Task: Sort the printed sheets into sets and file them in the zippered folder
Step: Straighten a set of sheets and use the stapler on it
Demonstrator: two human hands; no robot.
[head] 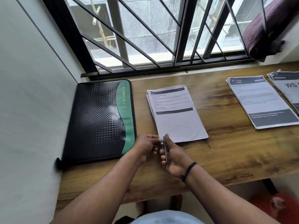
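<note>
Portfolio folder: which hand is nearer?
Left. The left hand sits just off the portfolio folder at its lower right corner, by the green strip. The right hand is farther right, holding a small stapler-like tool below the middle paper stack.

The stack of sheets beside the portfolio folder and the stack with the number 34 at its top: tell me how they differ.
The stack beside the folder lies mid-desk, close to both hands; the 34 stack lies far right, untouched. The near stack's lower half is blank, while the 34 stack ends in a broad dark band. The near stack lies apart; the 34 stack meets a third pile. Both lie flat, face up, slightly fanned.
</note>
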